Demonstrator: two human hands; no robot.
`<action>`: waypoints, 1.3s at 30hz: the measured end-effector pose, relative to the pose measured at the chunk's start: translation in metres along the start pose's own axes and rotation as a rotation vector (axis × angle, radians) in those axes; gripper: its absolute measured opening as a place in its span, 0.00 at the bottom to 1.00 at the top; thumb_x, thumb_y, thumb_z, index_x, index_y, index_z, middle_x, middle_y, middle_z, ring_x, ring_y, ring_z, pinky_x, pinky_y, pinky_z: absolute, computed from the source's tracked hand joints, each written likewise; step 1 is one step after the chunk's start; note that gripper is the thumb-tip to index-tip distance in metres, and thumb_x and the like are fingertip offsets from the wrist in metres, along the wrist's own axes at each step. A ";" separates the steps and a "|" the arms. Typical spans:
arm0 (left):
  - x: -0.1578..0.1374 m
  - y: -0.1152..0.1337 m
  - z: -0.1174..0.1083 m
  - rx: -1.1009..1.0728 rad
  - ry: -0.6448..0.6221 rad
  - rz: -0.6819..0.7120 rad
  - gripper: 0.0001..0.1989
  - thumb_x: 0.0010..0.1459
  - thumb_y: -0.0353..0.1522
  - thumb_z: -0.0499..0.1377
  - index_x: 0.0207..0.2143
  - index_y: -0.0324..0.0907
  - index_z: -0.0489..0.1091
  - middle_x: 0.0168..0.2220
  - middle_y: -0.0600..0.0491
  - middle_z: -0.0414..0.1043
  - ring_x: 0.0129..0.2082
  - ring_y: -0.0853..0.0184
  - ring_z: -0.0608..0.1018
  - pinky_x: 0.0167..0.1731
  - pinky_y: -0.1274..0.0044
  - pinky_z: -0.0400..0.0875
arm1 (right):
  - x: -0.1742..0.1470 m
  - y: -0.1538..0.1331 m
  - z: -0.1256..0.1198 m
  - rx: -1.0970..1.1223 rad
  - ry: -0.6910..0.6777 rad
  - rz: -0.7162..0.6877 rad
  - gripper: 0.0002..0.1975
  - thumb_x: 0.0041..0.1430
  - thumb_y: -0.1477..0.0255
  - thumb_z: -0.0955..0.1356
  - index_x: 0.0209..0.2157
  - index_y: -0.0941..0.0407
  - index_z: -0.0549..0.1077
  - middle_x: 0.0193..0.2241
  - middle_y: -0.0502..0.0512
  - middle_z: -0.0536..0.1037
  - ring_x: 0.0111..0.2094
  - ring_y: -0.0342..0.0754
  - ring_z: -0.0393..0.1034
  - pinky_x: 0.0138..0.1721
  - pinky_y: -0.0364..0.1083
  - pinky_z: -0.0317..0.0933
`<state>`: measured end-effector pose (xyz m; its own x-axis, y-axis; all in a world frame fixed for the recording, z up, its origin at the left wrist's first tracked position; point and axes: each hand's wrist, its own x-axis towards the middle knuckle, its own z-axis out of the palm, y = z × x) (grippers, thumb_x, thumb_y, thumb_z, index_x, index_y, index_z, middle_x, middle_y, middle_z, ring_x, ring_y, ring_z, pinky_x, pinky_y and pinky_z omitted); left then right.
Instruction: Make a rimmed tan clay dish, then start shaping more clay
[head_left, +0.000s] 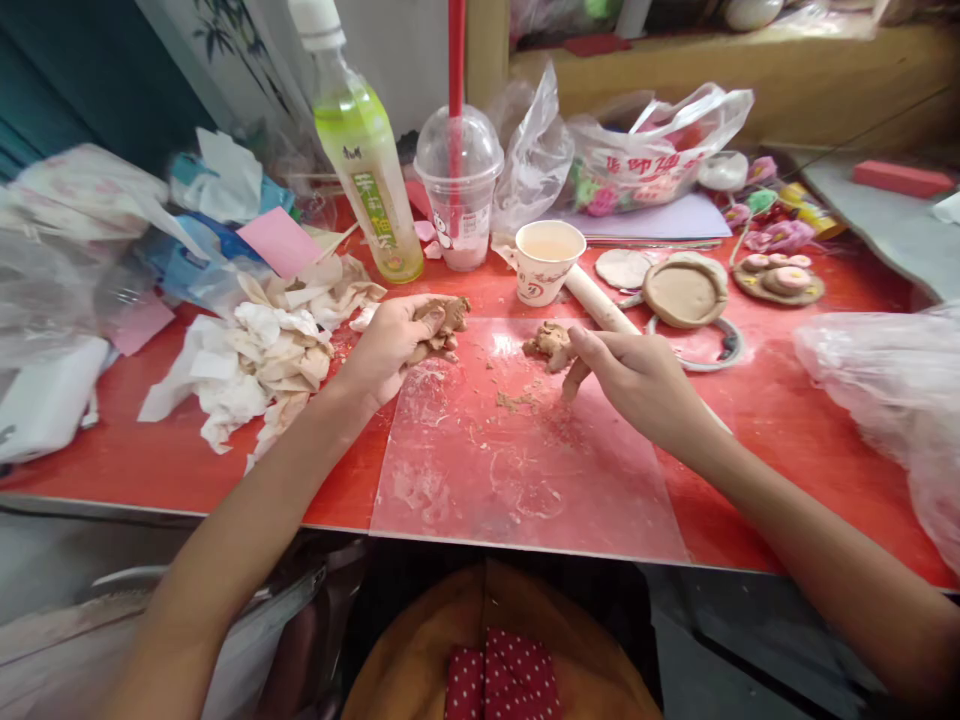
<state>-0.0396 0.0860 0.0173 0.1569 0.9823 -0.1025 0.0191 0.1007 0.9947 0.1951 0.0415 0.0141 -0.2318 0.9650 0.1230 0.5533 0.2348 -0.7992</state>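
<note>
My left hand (pixel 388 345) is closed around a brown lump of clay (pixel 448 322), its fingers smeared with the same clay. Over the right part of a clear plastic sheet (pixel 517 490), my right hand (pixel 630 385) has a second ragged clay lump (pixel 549 343) at its thumb and fingertips. Its other fingers point down toward the sheet, partly hidden behind the hand. Small clay crumbs (pixel 514 402) and pale smears lie on the sheet between and below my hands.
Crumpled tissues (pixel 259 350) lie at left, near a green drink bottle (pixel 367 170) and a lidded cup (pixel 457 200). Behind the sheet stand a paper cup (pixel 546 262), a rolling pin (pixel 600 300) and a round clay dish (pixel 684 290). A plastic bag (pixel 885 370) covers the right edge.
</note>
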 end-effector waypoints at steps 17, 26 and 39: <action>-0.005 0.008 0.004 -0.206 -0.008 -0.082 0.10 0.50 0.36 0.60 0.25 0.37 0.67 0.23 0.55 0.68 0.18 0.77 0.68 0.14 0.86 0.59 | 0.001 0.002 0.000 0.051 -0.011 0.017 0.24 0.64 0.56 0.56 0.25 0.52 0.73 0.22 0.51 0.78 0.43 0.50 0.74 0.45 0.47 0.62; -0.006 0.006 0.004 -0.237 -0.038 -0.031 0.25 0.34 0.17 0.52 0.38 0.39 0.68 0.35 0.53 0.71 0.30 0.73 0.75 0.24 0.84 0.70 | 0.002 0.005 0.000 0.031 -0.010 0.021 0.24 0.64 0.54 0.56 0.25 0.52 0.73 0.21 0.51 0.77 0.41 0.50 0.74 0.43 0.48 0.63; -0.012 0.009 0.007 -0.284 -0.054 -0.037 0.09 0.36 0.22 0.51 0.08 0.38 0.59 0.09 0.57 0.56 0.07 0.75 0.59 0.05 0.86 0.46 | 0.001 0.004 0.002 0.060 -0.011 0.026 0.24 0.64 0.55 0.56 0.24 0.52 0.73 0.24 0.51 0.78 0.44 0.49 0.73 0.46 0.47 0.62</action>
<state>-0.0348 0.0739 0.0277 0.2142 0.9680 -0.1310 -0.2501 0.1840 0.9506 0.1949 0.0434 0.0098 -0.2275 0.9691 0.0956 0.5103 0.2022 -0.8359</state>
